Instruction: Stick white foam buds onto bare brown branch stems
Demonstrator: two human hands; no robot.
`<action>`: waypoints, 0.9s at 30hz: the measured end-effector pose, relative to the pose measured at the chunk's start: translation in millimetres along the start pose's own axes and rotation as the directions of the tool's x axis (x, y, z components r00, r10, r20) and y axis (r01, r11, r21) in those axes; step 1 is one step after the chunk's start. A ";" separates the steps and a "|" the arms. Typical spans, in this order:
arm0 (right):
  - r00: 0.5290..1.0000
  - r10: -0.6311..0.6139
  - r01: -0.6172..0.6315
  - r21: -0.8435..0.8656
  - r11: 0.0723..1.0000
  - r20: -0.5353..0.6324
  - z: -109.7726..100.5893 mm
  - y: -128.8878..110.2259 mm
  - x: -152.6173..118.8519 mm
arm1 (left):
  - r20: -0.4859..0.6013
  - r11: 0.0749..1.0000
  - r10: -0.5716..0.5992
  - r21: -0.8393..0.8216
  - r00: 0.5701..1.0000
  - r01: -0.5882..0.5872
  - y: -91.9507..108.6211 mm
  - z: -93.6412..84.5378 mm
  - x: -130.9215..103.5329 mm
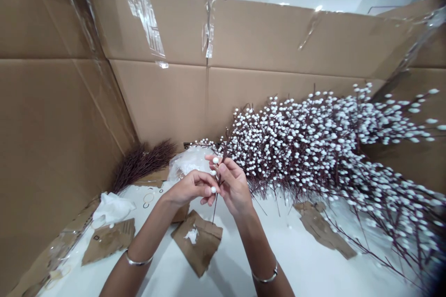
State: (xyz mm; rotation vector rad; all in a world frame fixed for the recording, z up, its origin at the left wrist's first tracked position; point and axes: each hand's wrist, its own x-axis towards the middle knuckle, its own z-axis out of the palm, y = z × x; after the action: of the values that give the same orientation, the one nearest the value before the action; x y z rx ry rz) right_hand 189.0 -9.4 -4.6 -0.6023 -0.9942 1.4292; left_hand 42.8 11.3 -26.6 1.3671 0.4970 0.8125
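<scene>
Both hands meet near the middle of the head view, above the white table. My left hand (197, 187) is closed, its thumb and fingers pinching a white berry low on a thin dark stem (215, 209). My right hand (234, 184) is wrapped round the upper part of that same stem, thumb raised beside it. White berries (215, 160) show along the stem between the hands, and its bare lower end points down. Fingers partly hide the middle of the stem.
A large pile of white-berried branches (299, 144) lies behind and right. Bare dark twigs (144, 162) lean at the left, near a clear plastic bag (191, 162) and white tissue (112, 208). Cardboard scraps (198, 241) lie on the table (296, 264); tall cardboard walls (258, 37) surround it.
</scene>
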 end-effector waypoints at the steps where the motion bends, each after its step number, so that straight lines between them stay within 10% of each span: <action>1: 1.000 0.002 -0.003 0.017 1.000 0.027 0.8 -3.3 -1.3 | -0.019 1.000 0.010 -0.007 1.000 -0.011 -1.8 0.9 0.9; 6: 0.979 -0.055 0.028 0.134 0.991 0.199 0.2 -13.6 -3.0 | -0.187 0.987 0.078 0.152 0.979 -0.050 9.0 5.6 -5.2; 11: 0.989 -0.144 0.147 -0.101 0.984 0.028 -4.2 -9.6 -1.6 | -0.339 0.809 0.318 0.583 0.886 -0.068 18.1 10.0 -13.3; 18: 0.972 -0.214 0.177 -0.295 0.939 -0.097 -11.0 -2.3 2.5 | -0.260 0.488 0.477 0.873 0.839 -0.007 10.6 17.9 -13.8; 27: 0.962 -0.210 0.153 -0.292 0.944 -0.176 -15.9 2.0 7.1 | -0.219 0.416 0.459 0.909 0.861 0.009 6.0 21.8 -13.4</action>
State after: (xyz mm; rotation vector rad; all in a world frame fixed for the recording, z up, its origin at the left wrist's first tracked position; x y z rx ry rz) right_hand 200.4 1.1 -12.7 -0.8221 -1.0629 1.0485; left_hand 48.9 -13.2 -19.0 2.3063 1.2622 1.1826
